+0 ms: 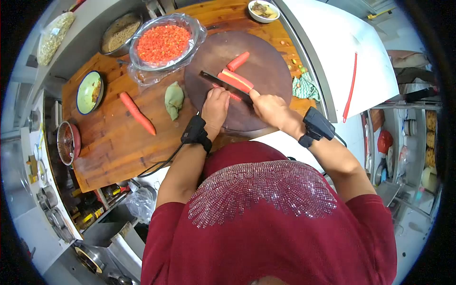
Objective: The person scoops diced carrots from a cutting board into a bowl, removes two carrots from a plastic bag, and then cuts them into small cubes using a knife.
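Note:
My right hand (271, 108) is closed round the handle of a dark-bladed knife (226, 86), which lies slantwise over a round chopping board (266, 61). On the near side of the blade, my left hand (216, 107) has its fingers bent down and pressed on a carrot piece (234, 97), partly hidden by the fingers and blade. Just beyond the blade rests a lengthwise-cut carrot (236, 80) with its yellow core showing. Farther up the board is a shorter carrot piece (238, 61).
A whole carrot (137, 114) and a crumpled green cloth (174, 99) lie on the wooden table (109, 147). Behind stands a plastic-lined bowl (189, 54) of diced carrot. A green bowl (90, 92) is at left, a white bowl (264, 19) at back, a striped cloth (306, 87) at right.

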The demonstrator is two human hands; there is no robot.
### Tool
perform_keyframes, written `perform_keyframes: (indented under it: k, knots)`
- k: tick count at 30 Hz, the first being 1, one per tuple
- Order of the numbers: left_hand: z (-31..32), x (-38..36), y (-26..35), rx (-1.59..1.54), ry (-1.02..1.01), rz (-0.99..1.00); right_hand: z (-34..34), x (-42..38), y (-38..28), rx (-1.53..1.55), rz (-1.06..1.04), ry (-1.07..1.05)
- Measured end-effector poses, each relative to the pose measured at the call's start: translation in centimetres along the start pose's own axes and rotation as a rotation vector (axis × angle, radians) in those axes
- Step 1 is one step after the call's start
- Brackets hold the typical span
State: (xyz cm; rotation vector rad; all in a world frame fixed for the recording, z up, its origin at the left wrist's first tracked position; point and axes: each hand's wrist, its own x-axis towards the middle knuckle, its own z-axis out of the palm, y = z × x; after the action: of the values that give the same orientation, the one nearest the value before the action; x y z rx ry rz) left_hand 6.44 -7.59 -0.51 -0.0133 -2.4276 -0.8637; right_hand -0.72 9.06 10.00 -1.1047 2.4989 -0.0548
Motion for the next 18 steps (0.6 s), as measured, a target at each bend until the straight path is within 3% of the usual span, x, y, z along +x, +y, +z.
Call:
perform_keyframes:
  k: [8, 10, 11, 13, 14, 18]
  knots:
    - [-5.4, 5.3, 2.7, 0.088, 0.313, 0.127, -0.9, -3.3, -0.4, -0.074, -0.198, 0.187]
    - [-5.1, 7.9, 2.3, 0.133, -0.050, 0.135, 0.2, -3.3, -0.3, -0.090, -0.264, 0.253]
    - [-4.4, 8.7, 1.6, 0.135, -0.053, 0.138, 0.4, -3.3, -0.3, -0.086, -0.262, 0.257]
    - [-2.5, 9.3, 0.5, 0.268, -0.455, 0.223, 1.0, -3.6, -0.3, -0.069, -0.259, 0.227]
    - [-1.8, 9.5, 0.2, 0.335, -0.561, 0.211, 1.3, -3.5, -0.3, -0.095, -0.259, 0.242]
    - [-1.2, 9.8, -0.2, 0.379, -0.552, 0.367, 0.4, -3.2, -0.5, 0.011, -0.154, 0.036]
